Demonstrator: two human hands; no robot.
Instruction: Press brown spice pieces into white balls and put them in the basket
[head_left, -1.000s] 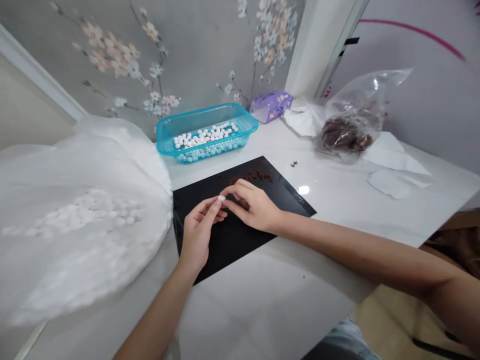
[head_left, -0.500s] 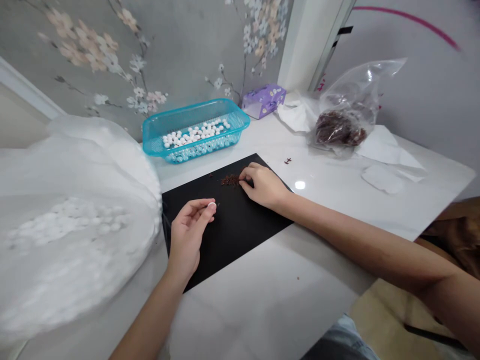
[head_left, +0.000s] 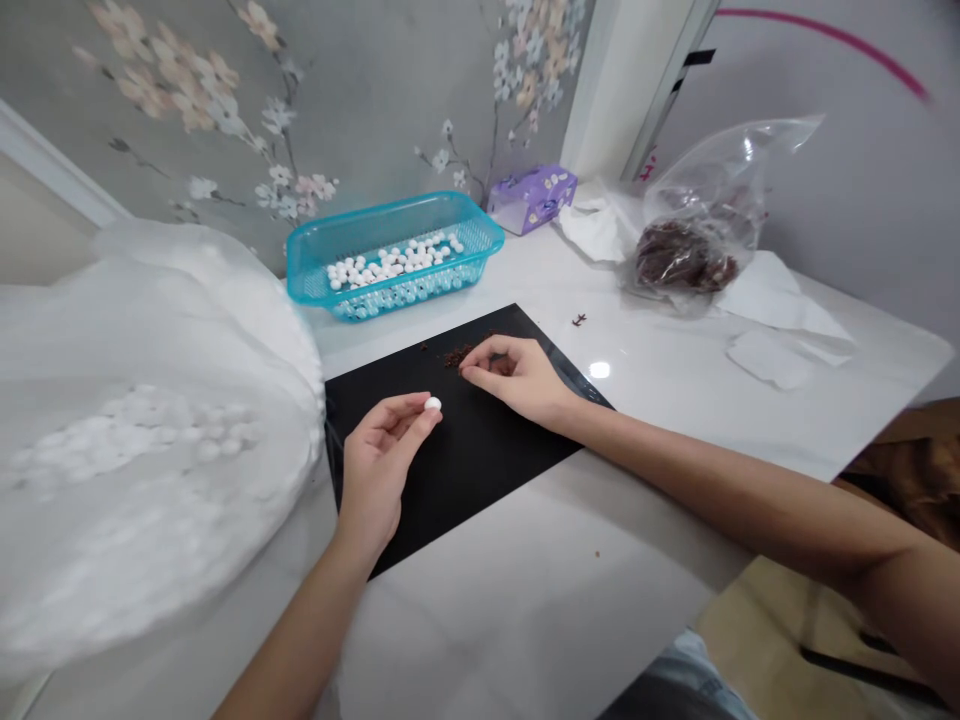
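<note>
Between the thumb and fingertips of my left hand (head_left: 382, 450) is a small white ball (head_left: 433, 403), held above the black mat (head_left: 465, 460). My right hand (head_left: 517, 375) is pinched closed beside a little heap of reddish-brown bits (head_left: 456, 356) on the mat's far part. What its fingertips hold, if anything, is too small to make out. Behind the mat stands a blue plastic basket (head_left: 397, 208) with many white balls like the held one inside.
A large white bag (head_left: 187, 270) of white balls fills the left side. Back right are a purple tissue pack (head_left: 534, 198), a clear bag (head_left: 694, 255) of brown material and white paper (head_left: 784, 300). A small brown piece (head_left: 579, 320) lies right of the mat.
My right hand has shifted left and slightly nearer, pulling back from the brown heap toward my left hand. The white ball now shows more fully at my left fingertips.
</note>
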